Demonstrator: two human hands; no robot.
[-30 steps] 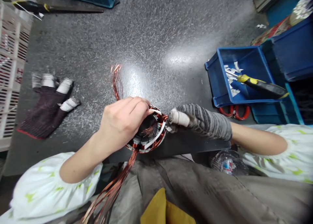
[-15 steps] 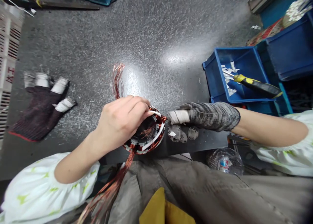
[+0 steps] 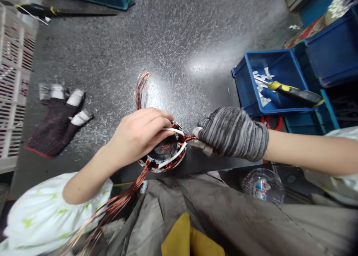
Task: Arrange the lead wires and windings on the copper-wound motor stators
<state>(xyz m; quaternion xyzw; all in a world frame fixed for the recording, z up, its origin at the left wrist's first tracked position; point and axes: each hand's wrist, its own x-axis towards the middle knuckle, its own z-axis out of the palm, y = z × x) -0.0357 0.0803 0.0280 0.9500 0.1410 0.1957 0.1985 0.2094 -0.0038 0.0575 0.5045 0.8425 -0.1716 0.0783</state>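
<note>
A round motor stator (image 3: 165, 153) wound with copper wire sits at the near edge of the grey speckled worktable (image 3: 173, 54). My bare left hand (image 3: 140, 134) lies over its left side, fingers closed on a white insulating sleeve (image 3: 172, 130) at the rim. My right hand (image 3: 232, 133), in a grey striped glove, is curled against the stator's right edge, fingertips pinching at the copper winding there. Loose copper wire ends (image 3: 141, 88) stick up behind the stator. A long copper bundle (image 3: 112, 209) trails down over my lap.
A dark glove with taped fingertips (image 3: 57, 118) lies on the table at left, beside a white slotted crate (image 3: 13, 73). At right stand blue bins (image 3: 268, 80) holding white paper scraps and a yellow-handled tool (image 3: 293, 93). Red-handled scissors (image 3: 270, 121) lie below. A plastic bottle (image 3: 261, 185) rests near my lap.
My right hand has turned palm-down and closed in on the stator's right edge. The left hand stays on the white sleeve. The stator has tilted slightly.
</note>
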